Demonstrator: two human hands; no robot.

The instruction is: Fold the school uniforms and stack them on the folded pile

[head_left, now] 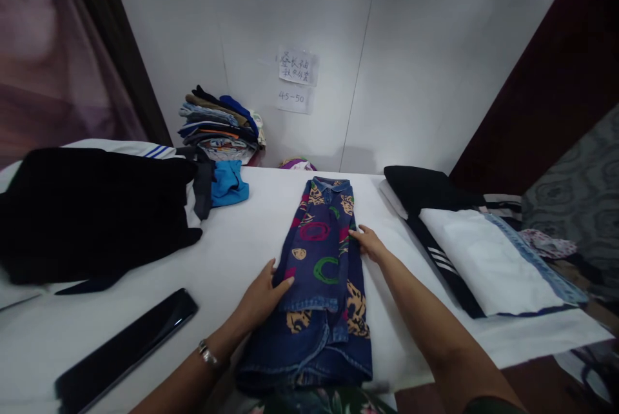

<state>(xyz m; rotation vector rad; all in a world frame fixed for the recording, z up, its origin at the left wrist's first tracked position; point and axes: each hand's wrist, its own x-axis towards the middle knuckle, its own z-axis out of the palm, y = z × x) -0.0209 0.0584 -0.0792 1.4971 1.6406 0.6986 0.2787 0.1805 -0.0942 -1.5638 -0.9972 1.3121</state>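
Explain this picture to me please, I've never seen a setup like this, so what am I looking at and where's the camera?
There's no machine here, just a person's two bare hands. The only picture comes from a camera worn on the head, looking forward and down.

A patterned denim garment lies on a white table, its collar at the far end. The left hand touches its left edge, thumb on top; the right hand touches its right edge. I can't tell whether either one grips it firmly.

To the left are black clothing, a blue cloth piece and a dark, shiny slab, perhaps a phone or tablet. To the right is a folded white item. A pile of clothes stands near the wall.
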